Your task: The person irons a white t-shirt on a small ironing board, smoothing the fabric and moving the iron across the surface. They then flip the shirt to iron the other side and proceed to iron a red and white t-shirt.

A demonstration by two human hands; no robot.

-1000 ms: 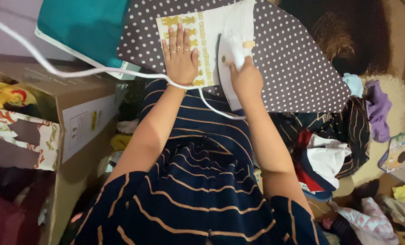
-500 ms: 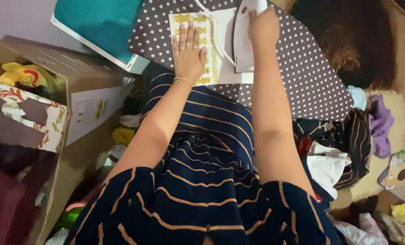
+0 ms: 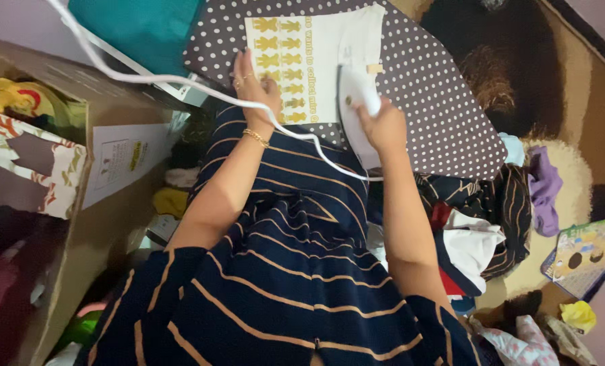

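Hands worked over a grey ironing board cover dotted with white [image 3: 445, 102], seen from above past a dark blue dress with thin tan stripes [image 3: 282, 271]. Spread flat on the board lay a white cloth printed with rows of small yellow bear-like figures [image 3: 316, 47]. The right hand [image 3: 384, 125] was closed around the handle of a white electric iron [image 3: 356, 95], which rested on the right part of that cloth with its rear end reaching back over the board's near edge. From the iron a white power cord [image 3: 180, 85] ran left across the left wrist and up out of view at the top left corner. The left hand [image 3: 255, 85], wearing rings and a gold bracelet, rested on the near left edge of the printed cloth with its fingers curled; whether it pinched the fabric or only pressed on it could not be told.

Left of the board stood a teal flat panel with a white rim [image 3: 139, 27], and below it an open brown cardboard box [image 3: 106, 129] holding a yellow soft toy [image 3: 14, 95] and a red-and-white patterned bag [image 3: 51, 176]. To the right, on the brown carpet [image 3: 587, 102], lay a heap of mixed clothes [image 3: 492, 217], a purple garment [image 3: 545, 186] and a colourful picture book [image 3: 587, 247].
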